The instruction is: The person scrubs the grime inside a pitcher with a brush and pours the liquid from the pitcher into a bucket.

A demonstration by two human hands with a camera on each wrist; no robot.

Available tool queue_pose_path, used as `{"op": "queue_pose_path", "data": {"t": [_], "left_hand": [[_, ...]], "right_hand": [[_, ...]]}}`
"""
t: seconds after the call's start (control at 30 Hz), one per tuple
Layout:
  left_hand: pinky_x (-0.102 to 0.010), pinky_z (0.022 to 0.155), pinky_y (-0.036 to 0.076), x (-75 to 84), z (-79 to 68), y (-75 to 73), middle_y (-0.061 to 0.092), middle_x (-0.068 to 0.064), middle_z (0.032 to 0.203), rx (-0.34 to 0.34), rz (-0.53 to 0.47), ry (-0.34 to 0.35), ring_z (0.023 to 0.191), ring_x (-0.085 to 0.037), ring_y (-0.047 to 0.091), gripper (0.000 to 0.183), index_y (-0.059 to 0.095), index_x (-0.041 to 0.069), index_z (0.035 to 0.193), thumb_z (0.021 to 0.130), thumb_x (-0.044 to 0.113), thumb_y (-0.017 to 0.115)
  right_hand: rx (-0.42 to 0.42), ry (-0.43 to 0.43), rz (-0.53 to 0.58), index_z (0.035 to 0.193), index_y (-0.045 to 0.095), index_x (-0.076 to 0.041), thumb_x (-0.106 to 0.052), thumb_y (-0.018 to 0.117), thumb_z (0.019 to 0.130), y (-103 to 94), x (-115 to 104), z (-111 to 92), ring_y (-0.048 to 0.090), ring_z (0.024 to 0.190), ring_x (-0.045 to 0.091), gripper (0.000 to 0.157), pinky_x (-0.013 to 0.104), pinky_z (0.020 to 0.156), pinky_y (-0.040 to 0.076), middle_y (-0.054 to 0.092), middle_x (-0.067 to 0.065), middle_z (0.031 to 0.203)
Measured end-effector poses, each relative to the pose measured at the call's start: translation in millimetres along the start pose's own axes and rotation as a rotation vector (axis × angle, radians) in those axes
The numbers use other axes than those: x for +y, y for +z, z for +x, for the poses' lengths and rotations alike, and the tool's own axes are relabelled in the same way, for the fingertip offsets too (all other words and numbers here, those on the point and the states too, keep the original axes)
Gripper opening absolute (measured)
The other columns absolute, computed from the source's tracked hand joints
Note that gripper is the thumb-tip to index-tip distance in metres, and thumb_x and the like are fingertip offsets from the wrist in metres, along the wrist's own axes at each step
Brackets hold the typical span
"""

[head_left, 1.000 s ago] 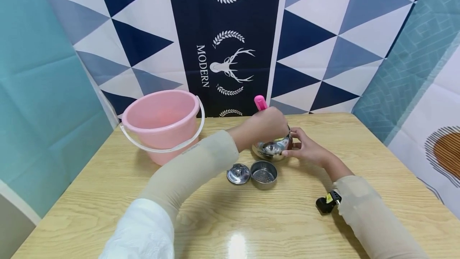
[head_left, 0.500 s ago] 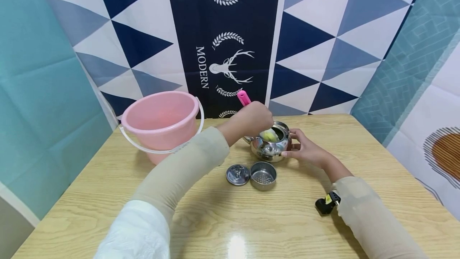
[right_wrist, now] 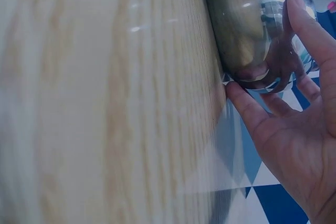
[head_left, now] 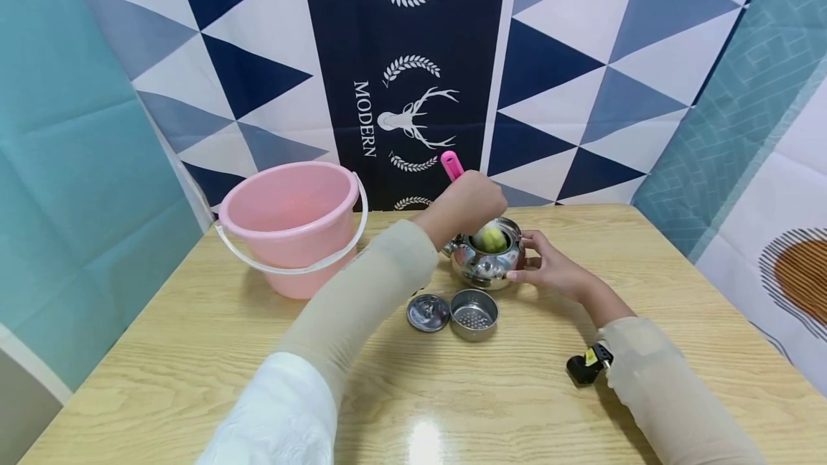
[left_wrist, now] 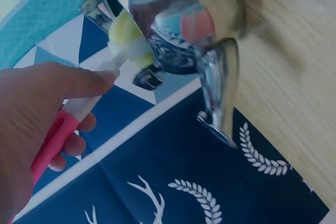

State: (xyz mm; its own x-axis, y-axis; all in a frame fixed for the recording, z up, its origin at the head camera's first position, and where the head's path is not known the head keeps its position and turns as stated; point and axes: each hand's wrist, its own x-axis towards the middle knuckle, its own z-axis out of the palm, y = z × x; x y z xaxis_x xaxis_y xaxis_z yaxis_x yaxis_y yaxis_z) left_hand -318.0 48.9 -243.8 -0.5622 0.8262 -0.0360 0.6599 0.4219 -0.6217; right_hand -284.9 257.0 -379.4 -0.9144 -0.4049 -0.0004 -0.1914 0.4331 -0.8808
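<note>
Wood-grain tbl. (head_left: 504, 400): L grip (head_left: 468, 204) clasps pink-handled brush (head_left: 451, 165), R grip (head_left: 549, 265) holds rd. shiny metal pot (head_left: 479, 268).

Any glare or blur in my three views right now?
Head: a bright glare spot on the near part of the table, reflections over the shiny pot; left wrist: dim, with the yellow brush head looking soft; right wrist: table grain smeared at left, and the pot mirrors the right hand's fingers.
</note>
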Motion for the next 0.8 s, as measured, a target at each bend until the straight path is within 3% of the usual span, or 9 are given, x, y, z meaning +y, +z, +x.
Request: {"op": "queue_pose_path", "data": {"t": [0.23,0.43,0.57,0.8], "left_hand": [[-0.032,0.068,0.052,7.7,7.7,-5.6,0.067,0.007,0.088,0.038,0.029,0.041,0.073,-0.011,0.050,0.019,0.071,0.022,0.097,0.088,0.011,0.058],[-0.027,0.067,0.048,16.2,8.0,-14.0,0.066,0.007,0.089,0.002,0.078,0.086,0.073,-0.011,0.048,0.019,0.071,0.021,0.103,0.091,0.015,0.057],[-0.026,0.065,0.045,23.0,3.7,-17.8,0.066,0.008,0.087,0.002,0.116,0.112,0.071,-0.010,0.047,0.019,0.071,0.021,0.103,0.094,0.017,0.056],[-0.026,0.063,0.050,31.3,-10.5,-19.8,0.068,0.009,0.087,0.044,0.141,0.138,0.068,-0.009,0.046,0.021,0.072,0.024,0.101,0.096,0.014,0.055]], "right_hand": [[-0.003,0.001,0.015,0.149,0.011,-0.011,-0.023,0.073,0.089,-0.5,0.6,-0.2,0.030,0.135,0.051,0.086,0.056,0.106,0.030,0.013,0.026,0.155],[-0.007,0.003,0.020,0.149,0.011,-0.012,-0.023,0.073,0.089,-0.2,1.6,0.1,0.028,0.135,0.051,0.087,0.058,0.106,0.029,0.012,0.025,0.155],[-0.012,-0.005,0.025,0.150,0.010,-0.013,-0.023,0.072,0.089,0.2,1.2,-0.2,0.029,0.135,0.051,0.087,0.055,0.104,0.033,0.013,0.024,0.155],[-0.008,-0.027,0.024,0.147,0.015,-0.014,-0.021,0.072,0.090,-0.2,2.7,-0.1,0.034,0.132,0.047,0.081,0.049,0.099,0.038,0.019,0.022,0.151]]}}
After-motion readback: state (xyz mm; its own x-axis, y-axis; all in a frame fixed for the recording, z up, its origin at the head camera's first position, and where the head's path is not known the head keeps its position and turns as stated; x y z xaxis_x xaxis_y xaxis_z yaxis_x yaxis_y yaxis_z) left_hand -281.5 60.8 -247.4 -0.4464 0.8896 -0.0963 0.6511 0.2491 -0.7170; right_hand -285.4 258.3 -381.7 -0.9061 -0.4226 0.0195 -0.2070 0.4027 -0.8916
